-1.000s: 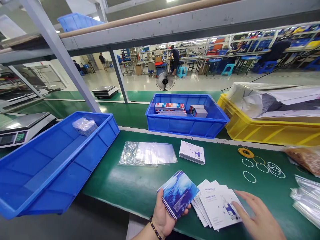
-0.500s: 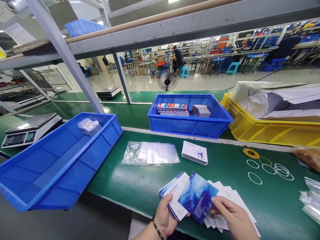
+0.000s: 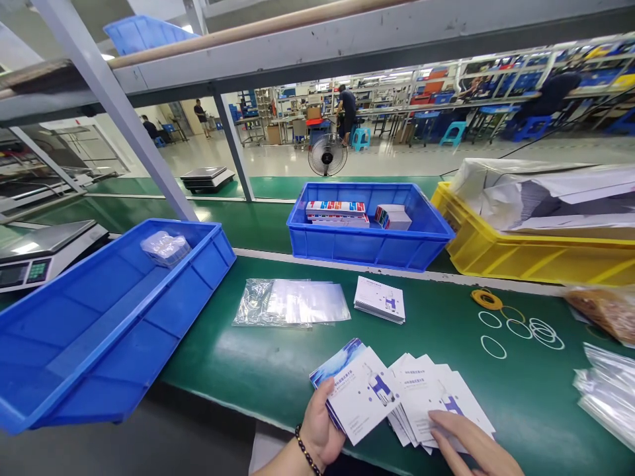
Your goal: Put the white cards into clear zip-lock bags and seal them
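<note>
My left hand (image 3: pixel 322 423), a dark beaded bracelet at its wrist, is closed around a small stack of printed leaflets (image 3: pixel 364 393). The top leaflet shows a white face with a purple picture; blue glossy ones peek out behind it. My right hand (image 3: pixel 471 443) rests its outstretched fingers on a fanned pile of white leaflets (image 3: pixel 441 396) on the green table; its thumb is not clearly visible. Farther back lies a neat stack of similar leaflets (image 3: pixel 380 299). Left of that stack are flat clear plastic bags (image 3: pixel 292 302).
A blue bin (image 3: pixel 367 248) holding small boxes stands behind, beside a yellow bin (image 3: pixel 540 258) of wrapping. Another blue bin (image 3: pixel 124 344) sits left, near a scale (image 3: pixel 49 248). Rubber bands (image 3: pixel 518 327) and plastic packs (image 3: pixel 605 390) lie right. A slanted post (image 3: pixel 119 106) rises at left.
A blue-faced leaflet between my hands is no longer there; a white-faced one now tops the left stack. My right hand has moved down and right onto the fanned pile. The view shifted slightly.
</note>
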The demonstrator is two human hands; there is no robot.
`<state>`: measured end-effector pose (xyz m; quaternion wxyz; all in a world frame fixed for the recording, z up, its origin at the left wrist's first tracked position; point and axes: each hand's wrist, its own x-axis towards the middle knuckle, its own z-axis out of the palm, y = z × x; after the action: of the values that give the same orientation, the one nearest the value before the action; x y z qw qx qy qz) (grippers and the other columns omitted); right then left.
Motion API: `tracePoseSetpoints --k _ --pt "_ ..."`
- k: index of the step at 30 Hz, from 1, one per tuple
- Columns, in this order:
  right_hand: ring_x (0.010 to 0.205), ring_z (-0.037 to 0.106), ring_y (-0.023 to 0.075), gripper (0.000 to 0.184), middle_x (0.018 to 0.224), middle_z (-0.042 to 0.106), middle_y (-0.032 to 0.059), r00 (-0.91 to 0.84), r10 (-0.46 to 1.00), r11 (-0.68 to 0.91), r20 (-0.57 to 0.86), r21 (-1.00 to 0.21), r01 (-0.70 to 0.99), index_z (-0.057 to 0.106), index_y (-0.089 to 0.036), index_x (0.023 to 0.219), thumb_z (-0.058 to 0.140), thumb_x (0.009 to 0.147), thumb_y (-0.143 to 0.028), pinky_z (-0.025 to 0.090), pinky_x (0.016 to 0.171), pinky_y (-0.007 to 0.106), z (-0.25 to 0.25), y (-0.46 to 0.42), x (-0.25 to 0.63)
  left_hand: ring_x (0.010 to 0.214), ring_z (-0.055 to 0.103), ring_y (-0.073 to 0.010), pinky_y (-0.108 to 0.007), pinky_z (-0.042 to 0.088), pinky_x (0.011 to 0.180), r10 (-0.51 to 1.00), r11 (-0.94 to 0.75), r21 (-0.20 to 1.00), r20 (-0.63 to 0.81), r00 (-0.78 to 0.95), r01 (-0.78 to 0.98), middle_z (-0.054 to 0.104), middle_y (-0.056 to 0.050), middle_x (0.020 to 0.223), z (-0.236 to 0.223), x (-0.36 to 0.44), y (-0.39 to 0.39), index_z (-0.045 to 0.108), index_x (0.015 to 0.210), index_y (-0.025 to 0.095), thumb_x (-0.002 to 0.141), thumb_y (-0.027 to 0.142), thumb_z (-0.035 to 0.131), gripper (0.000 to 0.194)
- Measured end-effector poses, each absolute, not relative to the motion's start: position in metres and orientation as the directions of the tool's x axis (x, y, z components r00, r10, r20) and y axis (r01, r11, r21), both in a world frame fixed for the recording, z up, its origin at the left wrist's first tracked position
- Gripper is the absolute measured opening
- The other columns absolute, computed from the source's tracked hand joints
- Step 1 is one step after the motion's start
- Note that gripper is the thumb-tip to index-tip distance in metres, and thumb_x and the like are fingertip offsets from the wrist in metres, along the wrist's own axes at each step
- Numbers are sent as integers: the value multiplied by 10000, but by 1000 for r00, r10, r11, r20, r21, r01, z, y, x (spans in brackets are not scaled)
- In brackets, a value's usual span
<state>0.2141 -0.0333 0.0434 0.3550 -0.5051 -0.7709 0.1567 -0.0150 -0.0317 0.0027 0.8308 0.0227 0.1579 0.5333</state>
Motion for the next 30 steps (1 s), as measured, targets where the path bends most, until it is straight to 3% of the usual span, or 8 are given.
tracePoseSetpoints --k 3,5,8,14,17,22,26,30 --pt "618 673 199 380 772 721 54 -9 1000 -18 -23 -929 370 624 -211 1011 577 727 -460 565 540 273 36 -32 188 1014 580 -282 -398 340 948 891 422 218 -279 358 -880 683 -120 987 3 -13 -33 680 945 117 732 324 596 308" --pt "509 629 178 474 643 688 30 -13 974 -222 -226 -962 157 608 -182 1024 571 702 -529 533 464 277 36 -28 170 1040 564 -293 -413 322 964 899 403 240 -286 333 -883 684 -121 984 6 -12 -33 678 947 117 715 308 616 307" --pt "399 540 134 521 470 606 -8 -37 931 -360 -362 -931 66 655 -149 906 644 598 -570 459 392 240 44 -21 157 1045 559 -299 -402 351 938 902 408 248 -261 345 -879 678 -137 994 11 -13 -32 665 975 99 714 394 614 397" --pt "511 594 194 579 596 686 46 158 871 -469 -465 -883 -15 682 -165 870 734 429 -536 492 447 280 75 -7 204 797 655 -261 -307 471 624 871 454 237 -319 373 -859 681 -153 973 20 -16 -28 640 1019 105 720 649 450 649" --pt "631 649 279 548 676 712 75 262 821 -550 -507 -826 126 684 -190 844 716 409 -521 535 521 347 78 -2 232 716 665 -258 -294 466 589 856 478 266 -356 376 -837 696 -159 905 22 -15 -27 652 982 89 715 621 481 619" --pt "931 590 331 372 1034 655 96 301 953 -210 -21 -761 613 705 -243 796 646 527 -493 515 468 304 64 -9 233 697 664 -261 -300 460 578 840 492 279 -401 366 -824 701 -149 886 21 -14 -28 663 957 100 696 558 552 539" --pt "697 635 221 356 819 702 67 57 981 -190 -186 -861 473 694 -241 808 603 621 -530 513 509 267 59 -20 189 755 655 -256 -328 468 636 827 465 264 -469 309 -845 702 -133 893 17 -14 -30 661 963 99 715 457 579 443" --pt "446 560 147 472 514 626 28 -149 918 -324 -367 -913 247 616 -182 579 522 648 -640 468 458 257 60 -19 144 876 627 -256 -363 457 778 869 378 275 -435 236 -884 700 -112 917 16 -12 -32 667 940 119 658 294 661 333"
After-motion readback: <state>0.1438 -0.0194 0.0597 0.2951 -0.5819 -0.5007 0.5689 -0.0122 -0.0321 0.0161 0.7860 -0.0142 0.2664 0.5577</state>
